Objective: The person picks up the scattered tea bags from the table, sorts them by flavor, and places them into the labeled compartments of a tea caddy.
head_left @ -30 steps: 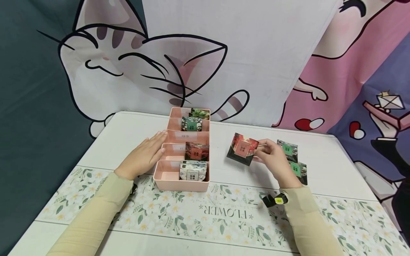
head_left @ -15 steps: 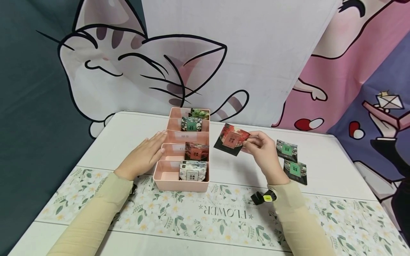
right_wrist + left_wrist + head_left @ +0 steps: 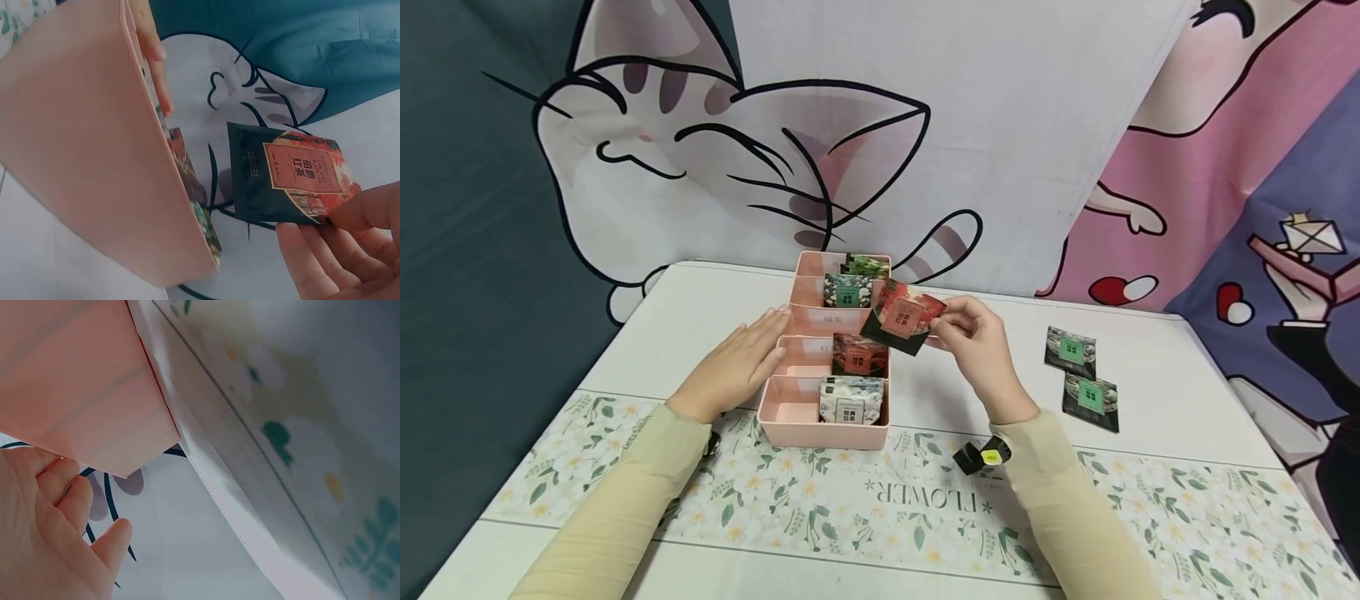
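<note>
Sachet (image 3: 287,175) reads "EARL GREY BLACK TEA", tablecloth (image 3: 917,529) "FLOWER".

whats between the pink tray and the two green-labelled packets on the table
The right hand, pinching a red packet, with bare white tabletop on either side; the head view shows it.

Your left hand (image 3: 50,537) is beside the pink box (image 3: 75,381), your topmost fingers at its lower edge. Right of the box spreads a flowered tablecloth (image 3: 294,450); below the box shows a pale backdrop (image 3: 187,531) with dark lines and mauve patches.
</note>
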Demonstrator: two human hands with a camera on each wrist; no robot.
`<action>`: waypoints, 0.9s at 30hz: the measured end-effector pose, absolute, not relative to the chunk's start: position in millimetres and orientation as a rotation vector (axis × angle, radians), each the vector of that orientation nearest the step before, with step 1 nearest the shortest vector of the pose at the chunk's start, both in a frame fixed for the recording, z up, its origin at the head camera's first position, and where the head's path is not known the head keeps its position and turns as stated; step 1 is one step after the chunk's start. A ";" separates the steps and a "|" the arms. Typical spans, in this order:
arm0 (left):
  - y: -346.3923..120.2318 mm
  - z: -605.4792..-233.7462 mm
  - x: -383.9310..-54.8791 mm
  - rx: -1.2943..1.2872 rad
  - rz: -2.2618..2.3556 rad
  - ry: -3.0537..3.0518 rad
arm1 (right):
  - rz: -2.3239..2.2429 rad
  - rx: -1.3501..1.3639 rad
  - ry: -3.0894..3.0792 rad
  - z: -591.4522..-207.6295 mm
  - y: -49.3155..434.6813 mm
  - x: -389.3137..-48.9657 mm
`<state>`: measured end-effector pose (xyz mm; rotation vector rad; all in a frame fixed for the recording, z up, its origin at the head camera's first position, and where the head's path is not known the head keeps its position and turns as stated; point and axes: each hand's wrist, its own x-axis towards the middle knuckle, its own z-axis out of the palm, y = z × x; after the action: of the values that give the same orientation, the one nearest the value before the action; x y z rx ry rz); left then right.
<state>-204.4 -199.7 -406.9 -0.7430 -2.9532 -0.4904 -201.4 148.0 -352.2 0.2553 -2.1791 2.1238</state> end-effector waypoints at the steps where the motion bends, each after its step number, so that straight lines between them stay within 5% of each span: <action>1: -199.7 -406.8 -204.4 -0.743 -0.491 -2.954 | 2.129 0.260 -2.172 -352.0 145.5 -201.7; 27: -200.0 -405.9 -204.0 -0.745 -0.501 -2.962 | 1.894 0.371 -2.422 -383.8 114.0 -210.1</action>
<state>-204.0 -200.0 -405.9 -0.7447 -2.9621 -0.5005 -210.1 114.0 -383.8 0.3706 -2.4221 1.8941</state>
